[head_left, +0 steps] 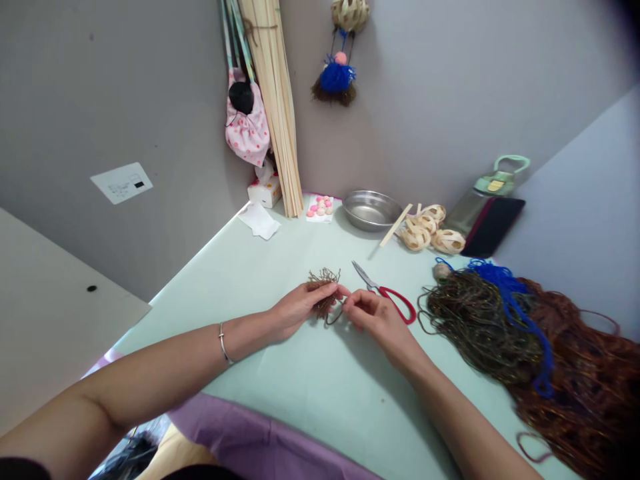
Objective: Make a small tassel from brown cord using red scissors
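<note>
In the middle of the table, my left hand is closed around a small brown yarn tassel, whose cut ends fan out above and below the fingers. Just to its right, my right hand pinches a thin brown cord that loops down from the tassel. The fingertips of both hands nearly meet. Beyond my right hand lies a pair of scissors with red handles, blades pointing to the upper left.
Brown and dark green yarn with blue yarn heaps at the right. Along the back stand a metal bowl, woven bamboo balls, a bottle, a phone, pink beads and bamboo strips.
</note>
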A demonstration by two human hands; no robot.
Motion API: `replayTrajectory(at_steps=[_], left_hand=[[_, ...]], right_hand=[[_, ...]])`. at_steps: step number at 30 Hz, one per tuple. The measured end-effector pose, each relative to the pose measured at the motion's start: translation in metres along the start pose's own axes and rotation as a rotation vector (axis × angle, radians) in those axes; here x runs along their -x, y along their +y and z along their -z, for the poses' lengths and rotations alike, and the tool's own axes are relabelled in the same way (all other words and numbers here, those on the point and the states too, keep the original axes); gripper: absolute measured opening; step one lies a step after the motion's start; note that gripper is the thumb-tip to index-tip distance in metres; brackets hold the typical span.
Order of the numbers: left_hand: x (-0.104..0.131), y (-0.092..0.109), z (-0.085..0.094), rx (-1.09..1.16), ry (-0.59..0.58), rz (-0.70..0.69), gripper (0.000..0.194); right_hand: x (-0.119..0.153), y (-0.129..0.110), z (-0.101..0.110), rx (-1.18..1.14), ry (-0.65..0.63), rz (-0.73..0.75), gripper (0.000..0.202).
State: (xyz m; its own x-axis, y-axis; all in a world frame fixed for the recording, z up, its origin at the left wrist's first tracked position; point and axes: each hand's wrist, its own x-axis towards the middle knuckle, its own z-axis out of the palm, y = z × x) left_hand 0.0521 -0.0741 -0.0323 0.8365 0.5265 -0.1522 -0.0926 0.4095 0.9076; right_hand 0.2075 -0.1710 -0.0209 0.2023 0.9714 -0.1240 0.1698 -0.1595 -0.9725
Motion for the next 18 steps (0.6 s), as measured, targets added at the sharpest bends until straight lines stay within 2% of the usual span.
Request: replayTrajectory(at_steps=[2, 4, 7, 9, 11, 18], left_hand=[[0.0, 0.001, 0.0, -0.016, 0.044, -0.007, 0.039], [0.0, 0.002, 0.0, -0.027, 0.056, -0.006, 0.041], [0.0, 0.002, 0.0, -0.041, 0.038, 0.005, 0.045], [0.0, 0.001, 0.0, -0.046, 0.038, -0.003, 0.044], [-0.001, 0.0, 0.001, -0.04, 0.052, -0.011, 0.04], [-0.002, -0.002, -0.002, 0.043, 0.081, -0.084, 0.029]], right_hand=[[0.0, -0.002, 0.002, -0.091, 0.071, -0.01, 0.019], [0.001, -0.006, 0.003, -0.213, 0.064, -0.05, 0.021], [0.004, -0.012, 0.003, -0.33, -0.083, -0.137, 0.025], [0.006, -0.013, 0.002, -0.326, -0.19, -0.178, 0.027], [0.007, -0.013, 0.002, -0.298, -0.243, -0.181, 0.028], [0.002, -0.005, 0.005, -0.134, -0.111, -0.111, 0.029]])
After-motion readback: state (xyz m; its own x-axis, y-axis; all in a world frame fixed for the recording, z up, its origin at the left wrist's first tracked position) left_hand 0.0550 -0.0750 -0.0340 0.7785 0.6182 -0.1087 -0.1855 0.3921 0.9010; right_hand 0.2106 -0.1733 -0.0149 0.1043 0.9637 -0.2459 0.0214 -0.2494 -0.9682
